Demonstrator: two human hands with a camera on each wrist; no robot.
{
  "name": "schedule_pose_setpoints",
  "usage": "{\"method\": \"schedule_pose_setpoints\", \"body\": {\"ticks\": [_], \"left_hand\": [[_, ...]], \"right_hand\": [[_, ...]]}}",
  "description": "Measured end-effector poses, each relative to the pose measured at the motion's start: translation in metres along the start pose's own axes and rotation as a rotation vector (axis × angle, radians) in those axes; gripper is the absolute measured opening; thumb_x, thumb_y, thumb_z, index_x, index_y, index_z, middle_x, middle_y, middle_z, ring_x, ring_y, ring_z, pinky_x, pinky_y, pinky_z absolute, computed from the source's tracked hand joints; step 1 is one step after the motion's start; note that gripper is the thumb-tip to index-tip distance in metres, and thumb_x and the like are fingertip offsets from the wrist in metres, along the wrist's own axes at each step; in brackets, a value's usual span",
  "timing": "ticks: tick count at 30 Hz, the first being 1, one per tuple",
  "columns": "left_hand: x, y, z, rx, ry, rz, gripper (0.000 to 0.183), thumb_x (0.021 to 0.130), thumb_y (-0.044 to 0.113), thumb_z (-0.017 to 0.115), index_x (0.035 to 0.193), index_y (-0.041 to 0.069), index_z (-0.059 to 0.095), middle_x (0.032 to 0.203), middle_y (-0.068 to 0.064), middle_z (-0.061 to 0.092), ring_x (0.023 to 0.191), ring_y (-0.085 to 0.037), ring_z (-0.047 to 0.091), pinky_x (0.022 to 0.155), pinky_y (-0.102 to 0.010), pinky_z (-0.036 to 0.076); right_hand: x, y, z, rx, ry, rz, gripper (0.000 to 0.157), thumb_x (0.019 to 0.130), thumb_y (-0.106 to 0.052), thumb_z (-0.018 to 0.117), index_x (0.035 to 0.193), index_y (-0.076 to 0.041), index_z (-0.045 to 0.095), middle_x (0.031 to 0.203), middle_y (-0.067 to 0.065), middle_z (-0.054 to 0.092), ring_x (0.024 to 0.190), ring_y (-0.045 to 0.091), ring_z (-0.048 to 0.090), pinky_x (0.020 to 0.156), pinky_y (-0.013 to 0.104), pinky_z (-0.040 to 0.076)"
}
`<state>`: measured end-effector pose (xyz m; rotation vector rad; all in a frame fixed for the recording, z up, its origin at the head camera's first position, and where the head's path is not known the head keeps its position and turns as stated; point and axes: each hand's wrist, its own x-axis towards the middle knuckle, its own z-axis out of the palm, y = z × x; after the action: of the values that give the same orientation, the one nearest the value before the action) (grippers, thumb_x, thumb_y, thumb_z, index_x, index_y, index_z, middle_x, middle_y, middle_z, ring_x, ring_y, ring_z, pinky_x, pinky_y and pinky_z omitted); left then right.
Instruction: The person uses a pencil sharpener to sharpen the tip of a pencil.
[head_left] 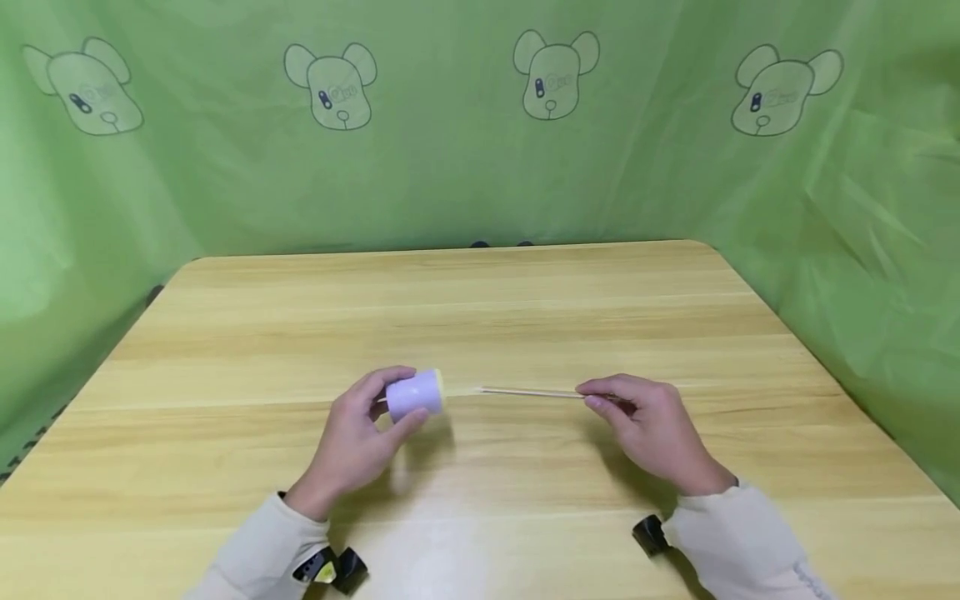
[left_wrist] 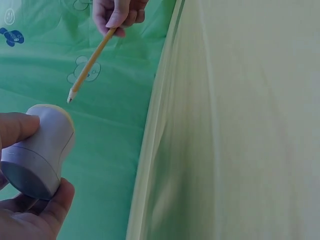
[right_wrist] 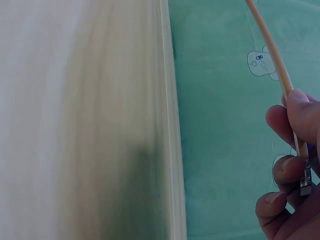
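In the head view my left hand [head_left: 358, 437] grips a lilac, cylindrical pencil sharpener [head_left: 415, 397] on its side above the table. Its pale yellow end faces right. Thumb and fingers clasp it from opposite sides, and the left wrist view shows its darker grey base [left_wrist: 30, 177]. My right hand [head_left: 651, 421] pinches a slim wooden pencil [head_left: 532, 392] near its rear end. The pencil points left, its tip a short gap from the sharpener's yellow end. In the right wrist view, a metal ferrule [right_wrist: 306, 172] shows at the pencil's back end among the curled fingers.
A light wood-grain table [head_left: 480, 317] lies beneath both hands. Green curtains [head_left: 450, 183] printed with bear heads hang behind it and along both sides. Black wrist devices [head_left: 349, 572] sit by the pale sleeves [head_left: 738, 533].
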<state>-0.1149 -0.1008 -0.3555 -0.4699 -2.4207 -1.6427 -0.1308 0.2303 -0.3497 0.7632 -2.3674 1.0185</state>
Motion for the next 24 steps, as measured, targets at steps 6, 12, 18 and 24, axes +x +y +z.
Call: {"method": "schedule_pose_setpoints", "body": {"ticks": [6,12,18,24], "left_hand": [[-0.001,-0.001,0.005,-0.046,-0.026,0.039,0.045,0.083,-0.004,0.073,0.124,-0.006,0.056,0.117,-0.017,0.059,0.105,-0.03,0.06,0.092,-0.029,0.05],[-0.001,0.001,0.008,-0.054,-0.042,0.025,0.044,0.082,-0.002,0.074,0.123,-0.002,0.057,0.117,-0.015,0.06,0.105,-0.029,0.06,0.092,-0.029,0.05],[-0.003,0.002,0.011,-0.061,-0.064,0.031,0.043,0.081,-0.001,0.075,0.121,-0.001,0.058,0.115,-0.016,0.061,0.103,-0.028,0.061,0.091,-0.028,0.05],[-0.003,0.002,0.013,-0.054,-0.081,0.026,0.045,0.081,0.001,0.076,0.122,0.0,0.057,0.114,-0.015,0.061,0.103,-0.028,0.061,0.091,-0.029,0.051]], "right_hand": [[0.001,-0.003,0.001,0.024,-0.016,-0.029,0.023,0.079,0.013,0.072,0.093,-0.006,0.075,0.085,0.004,0.072,0.061,0.01,0.058,0.055,0.014,0.047],[0.001,-0.004,0.004,0.043,-0.021,-0.032,0.025,0.08,0.015,0.07,0.094,-0.005,0.074,0.087,0.003,0.072,0.062,0.011,0.058,0.055,0.015,0.046],[0.0,-0.011,0.008,0.068,-0.04,-0.028,0.023,0.081,0.014,0.069,0.094,-0.005,0.074,0.086,0.005,0.072,0.059,0.005,0.052,0.052,0.015,0.044],[0.0,-0.017,0.012,0.064,-0.063,-0.023,0.023,0.083,0.01,0.069,0.098,-0.006,0.073,0.086,0.003,0.071,0.057,0.003,0.046,0.05,0.018,0.042]]}}
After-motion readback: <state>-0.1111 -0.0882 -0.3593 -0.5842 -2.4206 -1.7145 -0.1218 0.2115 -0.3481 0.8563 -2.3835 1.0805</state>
